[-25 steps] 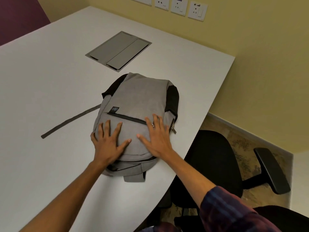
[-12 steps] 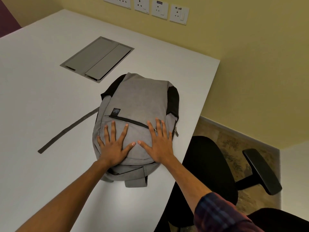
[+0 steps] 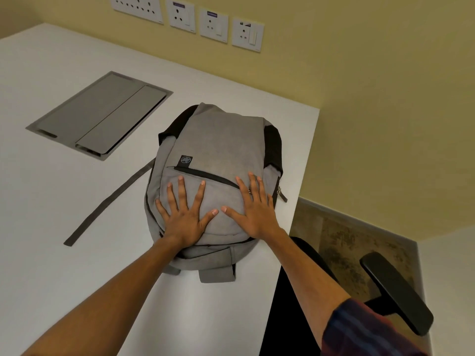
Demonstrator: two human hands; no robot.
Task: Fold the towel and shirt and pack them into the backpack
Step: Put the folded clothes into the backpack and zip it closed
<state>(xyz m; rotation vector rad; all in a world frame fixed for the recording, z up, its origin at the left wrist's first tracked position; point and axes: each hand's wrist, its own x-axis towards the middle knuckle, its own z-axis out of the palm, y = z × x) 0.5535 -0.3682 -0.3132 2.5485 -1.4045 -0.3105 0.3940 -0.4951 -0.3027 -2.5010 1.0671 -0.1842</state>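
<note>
A grey backpack (image 3: 218,160) lies flat on the white table (image 3: 51,201) in the middle of the frame, front panel up, its black-trimmed end toward the wall and its grey carry handle (image 3: 217,274) toward the lower edge. It sits close to the table's right edge. A dark diagonal zipper (image 3: 205,174) crosses the front pocket, with a small black logo patch (image 3: 186,159) just above its left end. One grey strap (image 3: 108,205) trails out from the bag's left side across the tabletop toward the lower left.

Both hands press palm-down on the lower half of the bag. The left hand (image 3: 183,217) is spread flat on the pocket, fingers apart, grip wide and closed on nothing. The right hand (image 3: 253,206) lies flat beside it, fingers stretched over the right end of the zipper, its grip likewise apart and holding nothing. The two thumbs point toward each other, nearly touching. The right arm ends in a dark plaid sleeve (image 3: 365,332) at the lower right.

No towel or shirt can be seen outside the bag.

In the upper left a grey cable hatch (image 3: 102,114) is set flush into the table. White wall sockets (image 3: 190,18) line the yellow wall along the top. A black office chair (image 3: 395,291) stands on the floor at the lower right.
</note>
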